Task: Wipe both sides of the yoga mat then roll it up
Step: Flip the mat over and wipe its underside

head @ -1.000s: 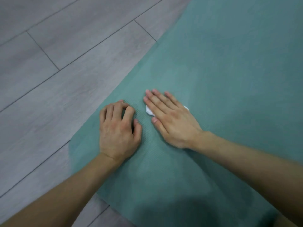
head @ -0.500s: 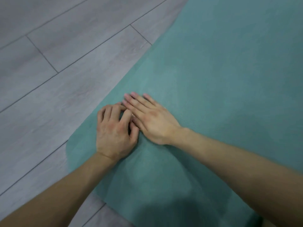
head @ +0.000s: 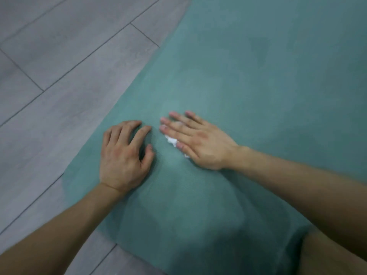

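Note:
A teal yoga mat (head: 248,86) lies unrolled on the floor and fills the right and centre of the view. My right hand (head: 198,141) lies flat on it with straight fingers, pressing a small white wipe (head: 171,141) against the mat; only a crumpled bit of the wipe shows beside the thumb. My left hand (head: 125,155) rests on the mat near its left edge, fingers bent with the tips on the surface, holding nothing. A small gap separates the two hands.
Grey wood-look floor planks (head: 59,76) cover the left side. The mat's near corner (head: 67,181) lies at the lower left. My knee (head: 333,253) shows at the bottom right, on the mat.
My right hand slid left until it touched my left hand, then moved back right, and the white wipe shows again under it. My left hand stayed in place.

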{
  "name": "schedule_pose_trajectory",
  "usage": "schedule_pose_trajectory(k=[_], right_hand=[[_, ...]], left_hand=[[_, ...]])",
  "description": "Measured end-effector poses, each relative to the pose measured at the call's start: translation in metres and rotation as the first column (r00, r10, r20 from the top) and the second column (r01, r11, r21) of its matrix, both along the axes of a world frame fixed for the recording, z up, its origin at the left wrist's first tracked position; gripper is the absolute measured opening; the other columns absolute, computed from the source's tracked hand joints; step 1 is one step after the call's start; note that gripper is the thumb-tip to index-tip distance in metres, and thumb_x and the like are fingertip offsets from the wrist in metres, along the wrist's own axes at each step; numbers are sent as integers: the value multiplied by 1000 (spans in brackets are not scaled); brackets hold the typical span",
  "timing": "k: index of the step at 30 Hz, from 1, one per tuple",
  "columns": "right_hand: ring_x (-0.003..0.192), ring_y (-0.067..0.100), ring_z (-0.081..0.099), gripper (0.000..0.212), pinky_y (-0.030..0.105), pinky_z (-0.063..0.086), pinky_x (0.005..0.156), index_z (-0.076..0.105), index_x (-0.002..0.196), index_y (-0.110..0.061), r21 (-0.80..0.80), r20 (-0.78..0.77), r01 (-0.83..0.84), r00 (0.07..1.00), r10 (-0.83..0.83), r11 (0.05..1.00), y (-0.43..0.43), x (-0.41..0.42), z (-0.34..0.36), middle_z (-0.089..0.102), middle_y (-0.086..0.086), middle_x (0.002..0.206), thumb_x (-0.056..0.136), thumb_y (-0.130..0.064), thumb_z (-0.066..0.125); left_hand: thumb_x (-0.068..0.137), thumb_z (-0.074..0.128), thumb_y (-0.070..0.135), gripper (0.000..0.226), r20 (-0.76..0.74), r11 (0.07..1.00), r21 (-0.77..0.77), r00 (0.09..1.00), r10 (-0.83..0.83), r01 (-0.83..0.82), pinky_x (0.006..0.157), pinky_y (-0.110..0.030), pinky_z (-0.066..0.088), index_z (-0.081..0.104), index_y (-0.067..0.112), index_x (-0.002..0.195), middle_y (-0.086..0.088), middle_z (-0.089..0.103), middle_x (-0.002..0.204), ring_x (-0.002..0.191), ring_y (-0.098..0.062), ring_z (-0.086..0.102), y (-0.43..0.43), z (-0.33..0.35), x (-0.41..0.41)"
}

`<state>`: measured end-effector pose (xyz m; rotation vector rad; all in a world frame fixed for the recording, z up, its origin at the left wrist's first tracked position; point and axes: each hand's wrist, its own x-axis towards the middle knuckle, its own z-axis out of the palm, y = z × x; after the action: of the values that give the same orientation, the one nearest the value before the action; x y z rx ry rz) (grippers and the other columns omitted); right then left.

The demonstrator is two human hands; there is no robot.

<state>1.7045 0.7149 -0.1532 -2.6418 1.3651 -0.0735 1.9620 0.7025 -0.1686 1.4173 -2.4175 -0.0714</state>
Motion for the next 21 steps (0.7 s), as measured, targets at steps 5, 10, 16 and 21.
schedule_pose_trajectory(k=[5,10,16,21], right_hand=[[163,22,3,62,45,-2,132,20,168,-19,10,-46,720,693,-719,694,-105,-85,-2,11,0,177,109,-40,17],[163,20,9,60,47,5,132,26,167,-16,-35,4,586,810,-586,810,-10,-6,-6,18,2,175,110,-38,23],[163,17,3,58,48,9,131,25,167,-21,20,-7,494,870,-494,869,89,41,-4,16,-3,176,111,-36,30],[163,17,6,58,48,8,131,24,167,-23,44,-11,448,894,-448,893,83,36,-8,15,-4,176,111,-38,28]], left_hand=[[99,58,34,39,0,999,-5,999,-33,33,107,-52,40,70,17,132,-11,62,139,124,-39,56,-3,-2,2],[100,57,38,38,9,999,-24,1000,-25,25,106,-52,39,72,19,130,-10,62,137,123,-38,55,-5,-5,2],[103,51,47,43,40,999,16,999,-29,29,108,-52,37,68,21,133,-8,60,137,121,-38,52,-6,-2,3],[105,51,48,44,55,975,2,974,-222,222,108,-50,38,66,25,139,-7,59,142,125,-36,54,-5,1,1]])
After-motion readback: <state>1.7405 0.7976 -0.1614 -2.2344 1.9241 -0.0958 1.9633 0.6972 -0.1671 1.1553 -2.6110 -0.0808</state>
